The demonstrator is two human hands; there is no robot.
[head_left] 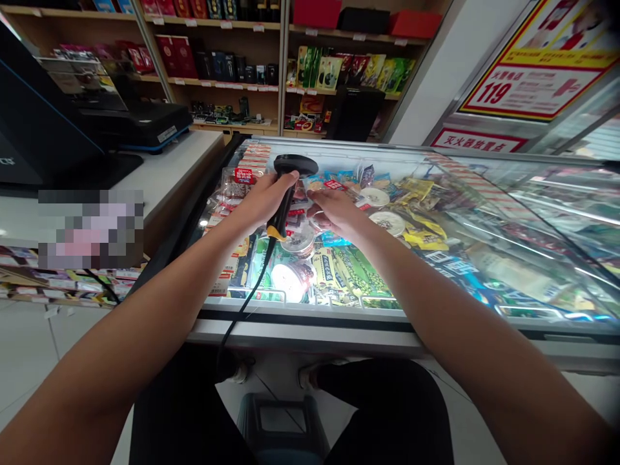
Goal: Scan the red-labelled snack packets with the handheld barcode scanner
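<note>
My left hand (pixel 266 200) is closed on a black barcode scanner (pixel 285 205), its thumb at the neck just below the wide head and its other fingers mostly hidden. The yellow-tipped handle points toward me, and a black cable runs from it over the freezer's near edge. Just right of the scanner, my right hand (pixel 334 210) has bent fingers with gaps between them; I see nothing held in it. Both hands are above the glass-topped chest freezer (pixel 310 326). Under them lie round lidded tubs (pixel 387 223), green packets (pixel 351 271) and yellow packets (pixel 423 232).
A counter (pixel 194 152) on the left bears a black screen (pixel 43 123) and a black flat-topped device (pixel 135 123). Shelves (pixel 217 84) of boxed and bagged goods stand behind. A grey stool (pixel 283 426) is between my legs. A fire-notice sign (pixel 533 71) hangs at right.
</note>
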